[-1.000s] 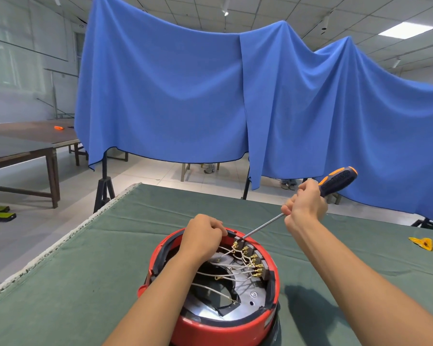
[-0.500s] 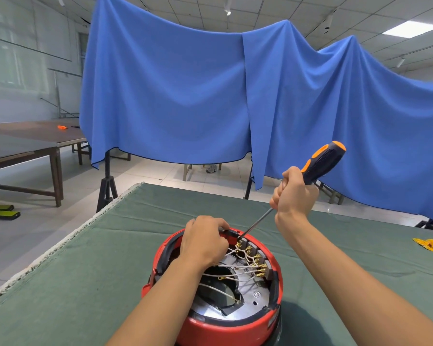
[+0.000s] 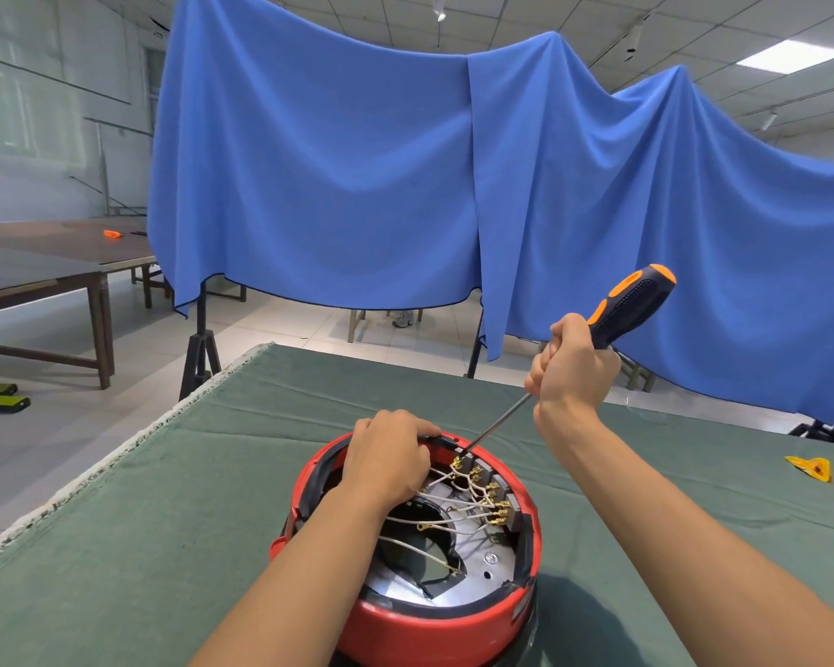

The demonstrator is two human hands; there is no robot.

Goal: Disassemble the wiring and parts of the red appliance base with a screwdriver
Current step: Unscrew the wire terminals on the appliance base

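Because the red appliance base [image 3: 434, 613] sits upside down on the green tabletop [image 3: 164, 522] right in front of me, its open underside faces up and I can look straight down at the white wires [image 3: 434, 519] and the row of brass terminals [image 3: 489, 493] along the far right of the inner rim. My left hand [image 3: 386, 457] lies curled over the far rim of the base, fingers bent down among the wires; I judge it is there to brace the shell against the push of the tool, though whether it pinches a wire I cannot tell. My right hand [image 3: 571, 363] is wrapped in a fist round the lower part of the black-and-orange screwdriver [image 3: 612, 315], raised above and beyond the base so that the thin shaft slants down to the left and the tip meets the topmost terminal. That steep slant, I think, lets the blade get past the rim to the screw. Far off to my right on the cloth lies a small yellow scrap [image 3: 810, 468], well apart from the work. Behind the tabletop hangs a blue drape [image 3: 357, 161].
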